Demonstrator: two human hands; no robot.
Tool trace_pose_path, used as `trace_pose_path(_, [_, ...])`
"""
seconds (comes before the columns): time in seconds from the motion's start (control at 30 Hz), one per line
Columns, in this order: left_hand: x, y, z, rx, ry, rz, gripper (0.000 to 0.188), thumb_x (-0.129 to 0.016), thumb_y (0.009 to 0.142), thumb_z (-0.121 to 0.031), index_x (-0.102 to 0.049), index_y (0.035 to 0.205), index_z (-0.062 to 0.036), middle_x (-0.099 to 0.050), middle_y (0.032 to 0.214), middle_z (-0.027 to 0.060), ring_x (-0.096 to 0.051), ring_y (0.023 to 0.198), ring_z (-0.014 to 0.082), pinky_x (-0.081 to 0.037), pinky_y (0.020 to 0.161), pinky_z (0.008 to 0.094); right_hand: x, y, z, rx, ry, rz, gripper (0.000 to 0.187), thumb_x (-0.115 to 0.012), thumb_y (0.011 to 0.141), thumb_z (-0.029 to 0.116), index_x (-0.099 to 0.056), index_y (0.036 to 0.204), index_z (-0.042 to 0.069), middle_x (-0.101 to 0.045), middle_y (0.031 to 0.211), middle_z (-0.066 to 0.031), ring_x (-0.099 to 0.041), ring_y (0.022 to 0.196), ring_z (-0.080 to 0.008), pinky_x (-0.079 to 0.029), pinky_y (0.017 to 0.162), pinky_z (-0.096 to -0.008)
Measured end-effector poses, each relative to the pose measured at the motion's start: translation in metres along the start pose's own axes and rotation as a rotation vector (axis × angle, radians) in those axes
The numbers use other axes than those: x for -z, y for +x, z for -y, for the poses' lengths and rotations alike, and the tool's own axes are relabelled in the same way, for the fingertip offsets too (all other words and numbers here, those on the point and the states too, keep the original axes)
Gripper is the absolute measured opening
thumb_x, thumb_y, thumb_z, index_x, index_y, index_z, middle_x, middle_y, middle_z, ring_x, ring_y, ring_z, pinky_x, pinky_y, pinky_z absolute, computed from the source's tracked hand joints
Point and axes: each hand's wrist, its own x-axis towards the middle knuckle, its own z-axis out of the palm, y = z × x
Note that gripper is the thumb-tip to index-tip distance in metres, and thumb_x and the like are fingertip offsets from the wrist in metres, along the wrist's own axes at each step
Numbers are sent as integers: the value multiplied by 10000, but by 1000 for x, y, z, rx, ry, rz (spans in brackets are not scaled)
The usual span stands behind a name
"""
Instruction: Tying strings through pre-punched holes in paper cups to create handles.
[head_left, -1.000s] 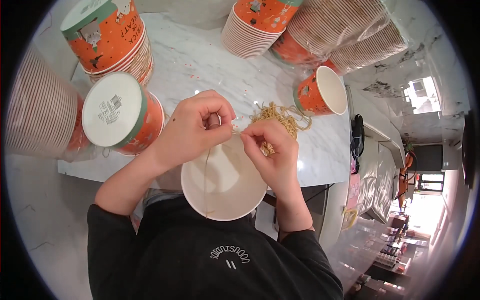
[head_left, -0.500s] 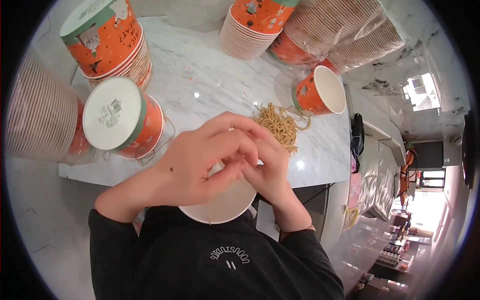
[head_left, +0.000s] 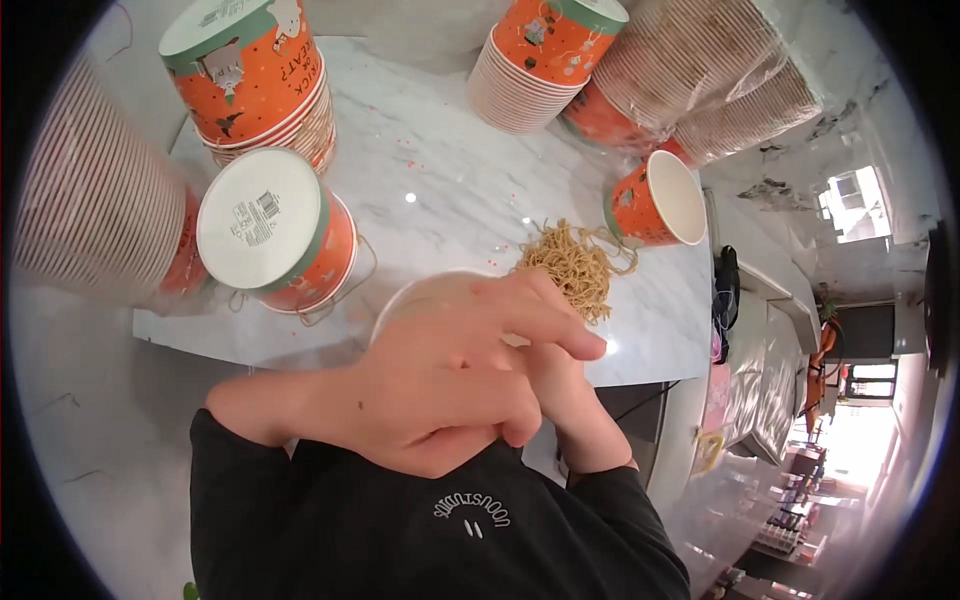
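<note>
My left hand [head_left: 430,385] reaches across in front of me, its back up, with the index finger stretched and the thumb apart from it. Nothing shows between those fingers. Behind it, my right hand [head_left: 562,378] is largely covered, its fingers hidden, so I cannot tell what they hold. Under both hands is a paper bucket with a white rim [head_left: 390,308], mostly hidden. Just beyond the right hand lies a pile of tan twisted cords [head_left: 572,268]. To the left, an upside-down orange and green paper bucket [head_left: 262,220] has a cord handle at its rim.
An orange bucket [head_left: 655,200] lies on its side at the right of the marble table [head_left: 420,150]. Stacked buckets stand at the back left [head_left: 245,80] and back middle [head_left: 530,70]. Plastic-wrapped stacks are at the far left [head_left: 95,200] and back right [head_left: 700,65].
My hands, whose fingertips met over the bucket's mouth, have shifted; the left now crosses over the right with its index finger stretched. The bucket's visible rim is farther from my body.
</note>
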Motion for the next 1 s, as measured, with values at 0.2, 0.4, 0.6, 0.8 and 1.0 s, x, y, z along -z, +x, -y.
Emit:
trace_pose_path(0.2, [-17, -7, 1, -53, -68, 142, 209, -717, 723, 105, -634, 819, -62, -580, 1377, 124, -670, 892, 244, -526, 715, 363, -2, 0, -5, 136, -92, 74, 279, -781, 757, 49, -731, 1028, 94, -663, 919, -54, -667, 813, -267, -521, 635, -360])
trace_pose_path(0.4, [-23, -9, 11, -133, 97, 70, 200, -656, 819, 113, -702, 852, -79, -611, 1283, 178, -679, 775, 144, -524, 607, 233, 17, 6, 9, 27, 307, 349, 382, -759, 801, 33, -692, 1173, 87, -659, 1067, -108, -692, 914, -272, -563, 702, -362])
trace_pose_path(0.6, [-20, -10, 13, -272, 82, 79, 141, -706, 824, 69, -709, 874, -63, -669, 1154, 146, -657, 754, 161, -510, 597, 245, 19, 4, 10, -123, 612, 555, 445, -755, 813, 34, -651, 1245, 54, -634, 1269, -135, -670, 1082, -326, -573, 868, -402])
trace_pose_path(0.8, [-15, -10, -20, 87, -112, 396, 191, -746, 875, -102, -753, 1066, -103, -702, 1020, -11, -677, 732, 129, -521, 609, 281, -1, 5, -1, 114, 135, 205, 470, -750, 817, 4, -639, 1271, 49, -635, 1318, -146, -629, 1139, -360, -537, 943, -421])
trace_pose_path(1.0, [-33, -21, -14, -427, 296, 385, 43, -664, 903, -148, -647, 872, -124, -707, 1075, -6, -685, 821, 114, -508, 635, 227, 28, 9, -13, 176, -49, 340, 386, -726, 790, -33, -734, 1158, 84, -708, 1182, -72, -679, 1059, -279, -515, 956, -411])
